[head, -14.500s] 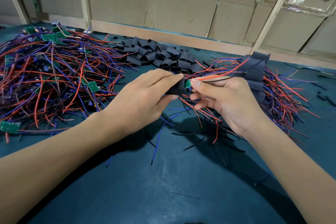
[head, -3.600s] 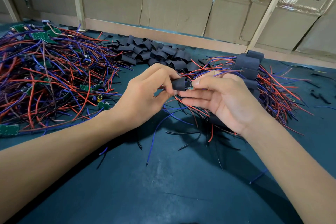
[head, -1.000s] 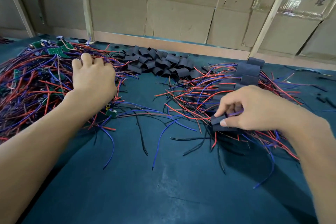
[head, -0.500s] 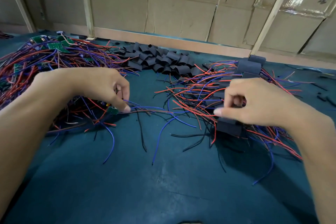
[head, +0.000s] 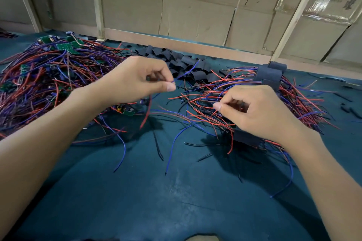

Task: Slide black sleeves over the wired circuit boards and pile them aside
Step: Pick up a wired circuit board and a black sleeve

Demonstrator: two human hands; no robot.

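My left hand [head: 137,82] pinches the blue wire of a wired circuit board [head: 128,111], whose green board hangs just under my palm above the table. My right hand [head: 260,111] hovers with its fingers curled over the pile of sleeved boards [head: 268,74]. Nothing clear shows in its grip. A sleeved board [head: 246,139] lies under my right wrist, at the near edge of that pile. Loose black sleeves [head: 176,60] are heaped at the back centre. The tangle of bare wired boards [head: 49,76] fills the left side.
The table is covered by a dark teal mat [head: 176,201]. A wooden ledge [head: 176,42] and a cardboard wall [head: 195,15] close off the back. Stray wire ends [head: 172,148] trail toward me between the piles. Small black scraps [head: 346,107] lie far right.
My right hand set the sleeved board on the right pile and let go. My left hand picked a wired board from the left tangle and lifted it toward the centre.
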